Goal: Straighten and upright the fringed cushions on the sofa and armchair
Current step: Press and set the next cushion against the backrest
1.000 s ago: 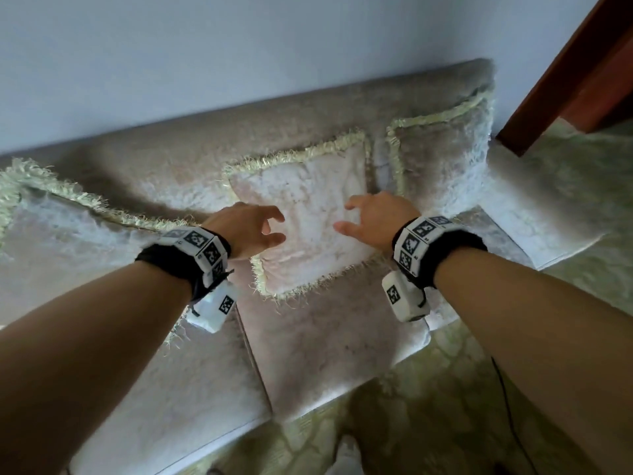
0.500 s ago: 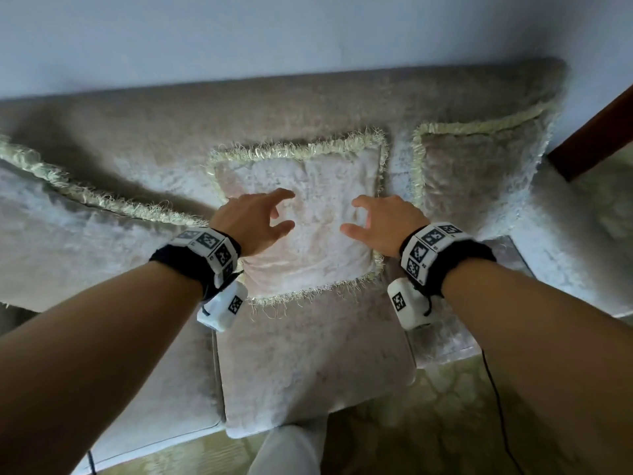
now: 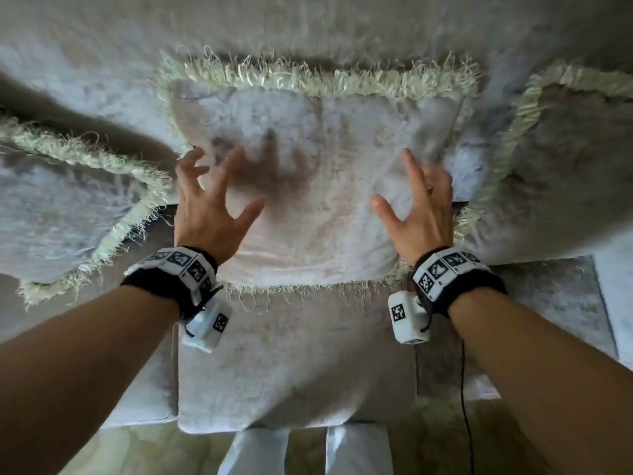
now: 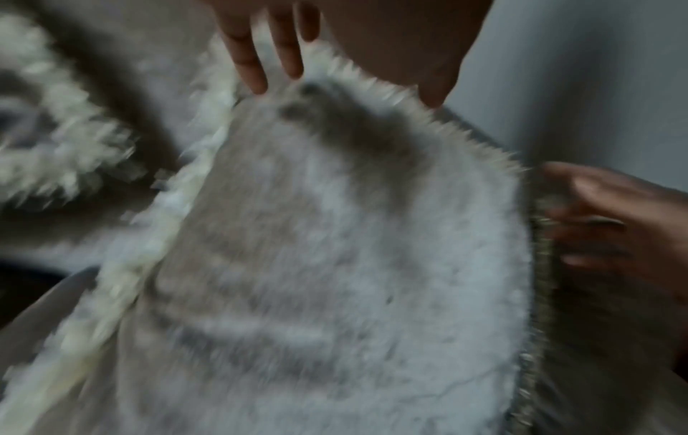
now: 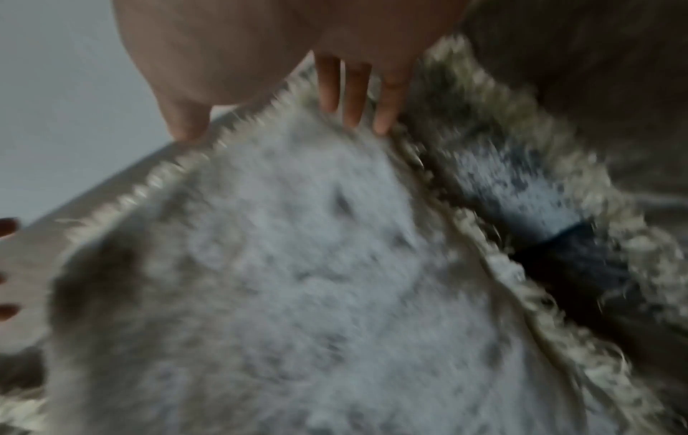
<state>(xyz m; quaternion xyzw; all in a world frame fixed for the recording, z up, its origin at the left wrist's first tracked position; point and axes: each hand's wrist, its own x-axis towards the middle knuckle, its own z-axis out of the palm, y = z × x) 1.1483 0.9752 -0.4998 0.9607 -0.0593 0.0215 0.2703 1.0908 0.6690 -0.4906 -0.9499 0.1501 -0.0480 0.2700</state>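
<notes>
A pale velvet cushion [image 3: 318, 186] with cream fringe leans against the sofa back [image 3: 308, 25], in the middle of the head view. My left hand [image 3: 212, 193] hovers over its left side, fingers spread and open. My right hand [image 3: 418, 200] is spread over its right side, near the right fringe. Neither hand grips anything. The left wrist view is blurred; it shows the cushion [image 4: 335, 250] below my fingertips [image 4: 257, 82]. In the right wrist view my fingertips [image 5: 353, 114] sit at the cushion [image 5: 297, 279] fringe.
A second fringed cushion [image 3: 61, 214] lies slanted at the left. A third fringed cushion [image 3: 575, 166] leans at the right. The sofa seat [image 3: 291, 365] extends toward me, with my white-trousered legs [image 3: 253, 454] and a patterned floor [image 3: 137, 454] below.
I have stepped closer and the middle cushion now fills the view. Both hands have moved forward over it and their fingers have spread wider.
</notes>
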